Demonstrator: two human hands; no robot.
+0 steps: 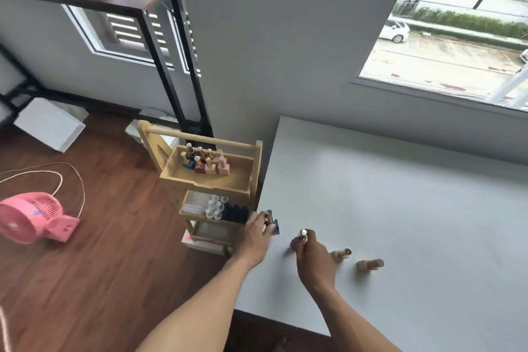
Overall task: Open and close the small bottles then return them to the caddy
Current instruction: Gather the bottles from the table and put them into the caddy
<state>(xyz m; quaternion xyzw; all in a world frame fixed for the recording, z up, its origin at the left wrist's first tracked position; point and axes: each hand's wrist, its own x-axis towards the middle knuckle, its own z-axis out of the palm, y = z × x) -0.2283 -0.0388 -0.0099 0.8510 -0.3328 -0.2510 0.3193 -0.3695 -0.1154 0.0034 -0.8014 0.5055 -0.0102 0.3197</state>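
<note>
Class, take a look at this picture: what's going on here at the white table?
A person is working through small bottles with bare hands. The left hand grips a blue bottle at the table's left edge, next to the wooden caddy. The right hand holds a dark red bottle on the tabletop. Two beige bottles to its right appear to lie on their sides. More bottles stand in the caddy's top tray.

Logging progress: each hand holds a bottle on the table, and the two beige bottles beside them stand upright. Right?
Not quite. The left hand grips a blue bottle and the right hand a mauve bottle, but the head view shows the two beige bottles lying on their sides on the table.
</note>
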